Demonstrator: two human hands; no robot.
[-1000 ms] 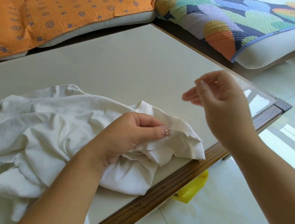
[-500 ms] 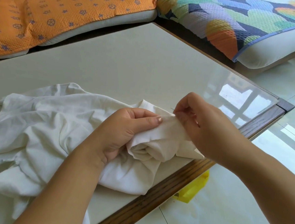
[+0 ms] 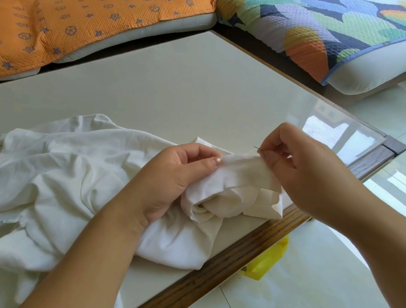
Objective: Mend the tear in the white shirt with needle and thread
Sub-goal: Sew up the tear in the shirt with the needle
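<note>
A crumpled white shirt (image 3: 55,180) lies on the pale table (image 3: 177,95). My left hand (image 3: 170,180) grips a folded edge of the shirt, thumb pressed on top of the fold. My right hand (image 3: 303,172) pinches a thin dark needle (image 3: 257,148) at the fold's upper edge, just right of my left thumb. The needle's tip pokes out to the left of my fingertips. The thread and the tear are too fine to make out.
The table has a wooden rim (image 3: 224,261) at its near right side, with tiled floor (image 3: 308,286) beyond. A yellow object (image 3: 266,262) lies on the floor under the rim. An orange cushion (image 3: 74,12) and a multicoloured cushion (image 3: 330,30) border the far side.
My right hand came down from above the table to the shirt fold and now holds the needle against the cloth. My left hand bunched the fold up higher.
</note>
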